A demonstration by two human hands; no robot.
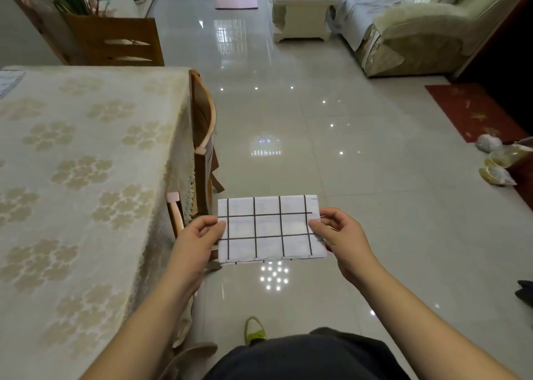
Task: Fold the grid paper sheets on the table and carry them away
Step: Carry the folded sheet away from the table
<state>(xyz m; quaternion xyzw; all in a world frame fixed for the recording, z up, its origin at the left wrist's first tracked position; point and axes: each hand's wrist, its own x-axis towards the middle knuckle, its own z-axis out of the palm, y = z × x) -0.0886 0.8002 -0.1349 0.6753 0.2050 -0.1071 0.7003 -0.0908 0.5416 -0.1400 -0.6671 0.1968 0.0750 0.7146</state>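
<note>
Fingers [316, 226] of both hands pinching folded grid paper [269, 229] at its side edges, left hand [199, 237], right hand [343, 237] | print unreadable | paper hanging over glossy tile floor [375, 206] | clothed table [86, 177] sitting left of fingers

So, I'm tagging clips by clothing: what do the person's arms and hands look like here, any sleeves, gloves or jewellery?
Both forearms are bare up to the frame edge, with no sleeves showing. The left hand and right hand wear no gloves, and no rings, watch or bracelet are visible.
</note>
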